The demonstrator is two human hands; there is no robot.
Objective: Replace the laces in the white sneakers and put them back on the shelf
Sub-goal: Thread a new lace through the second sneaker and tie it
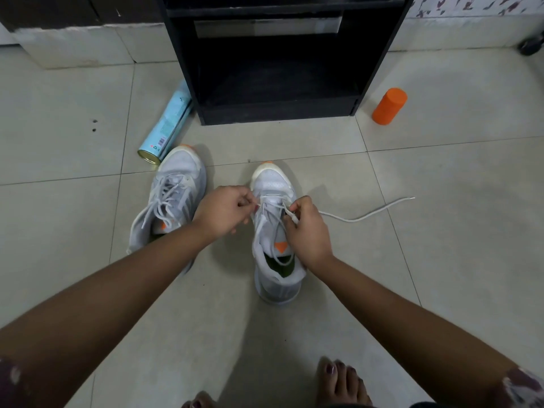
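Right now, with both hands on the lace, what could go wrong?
1. The left hand and right hand both pinch the lace; nothing steadies the sneaker, so a pull may drag it.
2. The lace's free end trails far to the right; the ends could finish uneven.
3. The spray can lies on its side by the other sneaker; it might roll when that shoe is lifted.

I watch through one wide-angle camera worn on the head, tipped forward and steeply down at the tiled floor (441, 260). The wearer's toes (341, 381) edge the bottom of the frame. The black shelf (276, 113) spans the top, its sides bowed.
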